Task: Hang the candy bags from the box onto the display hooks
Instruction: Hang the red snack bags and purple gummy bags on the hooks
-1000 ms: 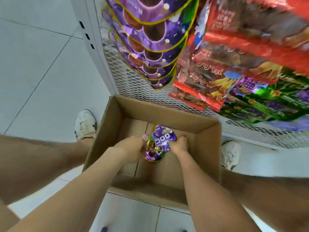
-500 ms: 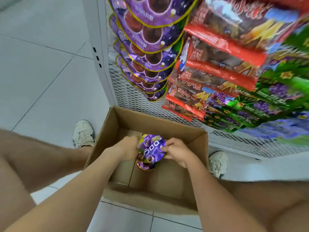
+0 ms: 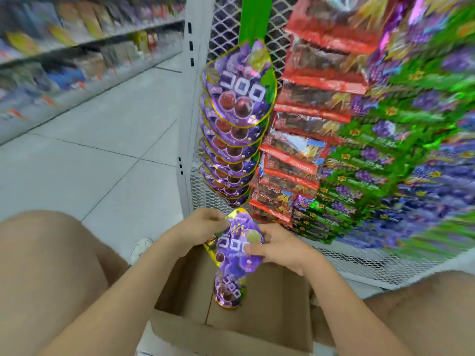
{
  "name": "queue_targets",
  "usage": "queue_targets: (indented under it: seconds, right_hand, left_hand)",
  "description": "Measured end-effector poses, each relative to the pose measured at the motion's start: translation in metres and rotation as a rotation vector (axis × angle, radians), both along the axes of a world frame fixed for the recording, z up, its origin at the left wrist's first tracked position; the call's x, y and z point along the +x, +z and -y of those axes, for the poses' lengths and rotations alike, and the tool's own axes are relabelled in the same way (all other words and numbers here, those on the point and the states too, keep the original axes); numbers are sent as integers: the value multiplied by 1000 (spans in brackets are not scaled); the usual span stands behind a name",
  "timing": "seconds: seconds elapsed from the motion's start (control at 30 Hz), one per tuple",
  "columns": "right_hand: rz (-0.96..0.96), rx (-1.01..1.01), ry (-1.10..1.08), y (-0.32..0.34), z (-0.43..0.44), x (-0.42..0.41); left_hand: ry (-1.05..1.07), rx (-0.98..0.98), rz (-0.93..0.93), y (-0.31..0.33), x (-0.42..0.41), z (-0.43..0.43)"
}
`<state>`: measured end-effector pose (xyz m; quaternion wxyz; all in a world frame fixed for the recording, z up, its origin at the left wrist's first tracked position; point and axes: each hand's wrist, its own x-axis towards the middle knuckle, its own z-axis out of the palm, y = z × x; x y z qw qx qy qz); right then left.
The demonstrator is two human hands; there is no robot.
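A purple grape candy bag (image 3: 237,249) is held above the cardboard box (image 3: 270,304), between both hands. My left hand (image 3: 199,227) pinches its top left edge. My right hand (image 3: 280,246) grips its right side with thumb across the front. Another purple bag (image 3: 228,291) stands in the box below it. On the mesh rack, a column of the same purple bags (image 3: 236,124) hangs from hooks just above my hands.
Red snack bags (image 3: 308,124) and green-purple bags (image 3: 385,163) hang to the right on the white mesh rack (image 3: 359,263). A white rack post (image 3: 190,111) stands left of the purple column. Tiled floor (image 3: 90,150) and blurred shelves (image 3: 77,47) lie left. My knees flank the box.
Both hands lifted a purple bag up out of the box toward the hanging column. My view swung upward, showing more of the rack and the aisle.
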<state>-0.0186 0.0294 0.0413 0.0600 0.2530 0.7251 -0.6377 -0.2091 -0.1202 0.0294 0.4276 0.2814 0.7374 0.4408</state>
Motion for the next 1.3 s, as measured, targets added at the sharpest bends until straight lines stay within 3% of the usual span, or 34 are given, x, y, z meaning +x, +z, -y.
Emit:
queue_targets:
  seconds: [0.27, 0.37, 0.57, 0.73, 0.83, 1.0, 1.3]
  right_hand:
    - [-399, 451, -122, 79, 21, -8]
    - [-492, 657, -232, 108, 21, -14]
    - [-618, 729, -451, 184, 8, -21]
    - [-665, 882, -406, 239, -10, -39]
    - [-622, 898, -394, 259, -18, -49]
    - [-608, 715, -442, 282, -22, -54]
    - [-735, 870, -532, 309, -23, -67]
  left_hand:
    - [-62, 204, -56, 107, 12, 20]
    - [-4, 297, -176, 145, 12, 19]
    - [280, 574, -497, 231, -1, -4]
    - [317, 597, -606, 291, -11, -42]
    - [335, 624, -527, 307, -18, -63]
    - [366, 727, -317, 322, -19, -78]
    - [270, 726, -141, 340, -22, -74]
